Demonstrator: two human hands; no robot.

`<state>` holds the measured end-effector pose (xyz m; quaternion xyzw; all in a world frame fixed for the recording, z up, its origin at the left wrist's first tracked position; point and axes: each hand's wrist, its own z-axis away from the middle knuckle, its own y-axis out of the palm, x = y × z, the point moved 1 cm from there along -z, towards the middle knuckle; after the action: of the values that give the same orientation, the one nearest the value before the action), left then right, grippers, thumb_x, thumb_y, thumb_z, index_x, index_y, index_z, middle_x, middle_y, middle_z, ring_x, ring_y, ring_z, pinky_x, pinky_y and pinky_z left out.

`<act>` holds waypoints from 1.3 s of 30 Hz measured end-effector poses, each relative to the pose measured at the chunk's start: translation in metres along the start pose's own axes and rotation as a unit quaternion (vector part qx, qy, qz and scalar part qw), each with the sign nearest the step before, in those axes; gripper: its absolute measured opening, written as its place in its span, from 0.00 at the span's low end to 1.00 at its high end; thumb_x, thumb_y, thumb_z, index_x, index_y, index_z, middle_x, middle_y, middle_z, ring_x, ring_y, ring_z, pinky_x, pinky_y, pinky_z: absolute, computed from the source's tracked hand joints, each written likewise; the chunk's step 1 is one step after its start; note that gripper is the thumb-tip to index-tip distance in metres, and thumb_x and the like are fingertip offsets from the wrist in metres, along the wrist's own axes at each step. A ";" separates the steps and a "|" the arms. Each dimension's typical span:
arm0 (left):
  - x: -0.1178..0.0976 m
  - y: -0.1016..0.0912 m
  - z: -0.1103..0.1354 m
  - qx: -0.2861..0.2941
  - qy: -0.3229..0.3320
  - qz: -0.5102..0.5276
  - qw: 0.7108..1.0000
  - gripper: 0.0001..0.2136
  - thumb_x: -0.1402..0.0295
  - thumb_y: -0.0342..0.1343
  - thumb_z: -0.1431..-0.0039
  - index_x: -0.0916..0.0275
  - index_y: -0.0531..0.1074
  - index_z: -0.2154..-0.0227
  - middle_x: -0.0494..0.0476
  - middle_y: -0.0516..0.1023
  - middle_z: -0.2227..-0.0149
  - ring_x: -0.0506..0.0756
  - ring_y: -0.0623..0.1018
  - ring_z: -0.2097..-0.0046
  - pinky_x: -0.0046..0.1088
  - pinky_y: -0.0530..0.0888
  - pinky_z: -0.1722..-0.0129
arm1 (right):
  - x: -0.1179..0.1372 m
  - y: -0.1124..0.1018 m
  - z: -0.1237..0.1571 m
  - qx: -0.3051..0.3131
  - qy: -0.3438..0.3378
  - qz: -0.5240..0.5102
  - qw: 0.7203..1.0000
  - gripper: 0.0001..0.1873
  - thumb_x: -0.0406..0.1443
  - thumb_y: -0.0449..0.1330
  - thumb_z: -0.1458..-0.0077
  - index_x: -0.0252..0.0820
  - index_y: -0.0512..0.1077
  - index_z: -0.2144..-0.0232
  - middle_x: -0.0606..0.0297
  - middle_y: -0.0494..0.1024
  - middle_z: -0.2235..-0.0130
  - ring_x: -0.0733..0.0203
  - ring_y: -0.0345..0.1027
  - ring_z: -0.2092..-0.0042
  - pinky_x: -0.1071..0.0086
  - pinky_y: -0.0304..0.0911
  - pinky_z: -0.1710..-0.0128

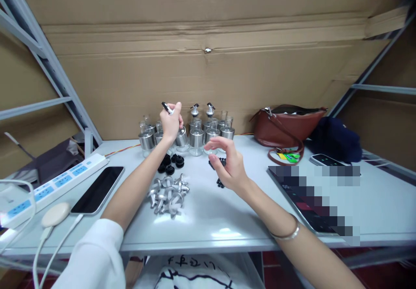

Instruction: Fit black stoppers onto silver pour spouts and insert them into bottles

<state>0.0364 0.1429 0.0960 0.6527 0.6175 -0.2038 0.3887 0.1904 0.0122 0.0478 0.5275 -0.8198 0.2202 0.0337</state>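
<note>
My left hand [171, 122] is closed around a black-and-silver bottle pourer [167, 108], over the row of glass bottles. Just beneath it leans a steel-sleeved bottle [182, 138]; the fingers hide whether the pourer sits in its neck. My right hand [227, 163] hovers with fingers curved and apart, holding nothing. Below that hand lie small black parts [221, 184]. Two bottles at the back carry pourer tops [210, 109]. Several other bottles [196, 139] have bare necks. Black stoppers [178, 162] and a pile of silver pourer parts [170, 196] lie near my left forearm.
On the left are a power strip [58, 187], a phone [99, 190] and a white round charger [56, 214] with cables. A brown handbag [286, 126], a dark cap [336, 139] and a tablet [302, 200] occupy the right. Cardboard [208, 76] walls the back.
</note>
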 end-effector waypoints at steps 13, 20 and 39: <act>0.045 -0.001 -0.013 -0.009 -0.043 -0.096 0.994 0.09 0.67 0.53 0.46 0.60 0.58 0.76 0.40 0.62 0.89 0.46 0.63 0.88 0.21 0.59 0.85 | 0.002 -0.002 -0.003 0.014 -0.026 0.018 0.999 0.14 0.37 0.51 0.40 0.45 0.58 0.52 0.64 0.75 0.67 0.59 0.71 0.65 0.56 0.64 0.56; 0.031 -0.004 -0.016 -0.032 0.034 -0.154 0.987 0.06 0.68 0.55 0.48 0.62 0.63 0.75 0.49 0.73 0.78 0.49 0.76 0.72 0.21 0.68 0.68 | 0.003 -0.003 -0.004 0.004 -0.035 0.063 0.997 0.13 0.36 0.51 0.40 0.45 0.59 0.52 0.66 0.75 0.69 0.59 0.71 0.66 0.55 0.59 0.53; -0.112 -0.003 0.096 0.528 0.120 -0.434 0.720 0.17 0.77 0.57 0.58 0.61 0.52 0.88 0.42 0.48 0.87 0.45 0.48 0.84 0.27 0.48 0.82 | 0.001 -0.008 -0.001 -0.008 -0.144 0.198 0.970 0.19 0.54 0.54 0.46 0.46 0.66 0.70 0.68 0.72 0.77 0.61 0.63 0.76 0.59 0.58 0.63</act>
<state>0.0370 -0.0031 0.1198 0.4314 0.6670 -0.5633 -0.2275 0.1974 0.0093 0.0519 0.3808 -0.9058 0.1379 -0.1248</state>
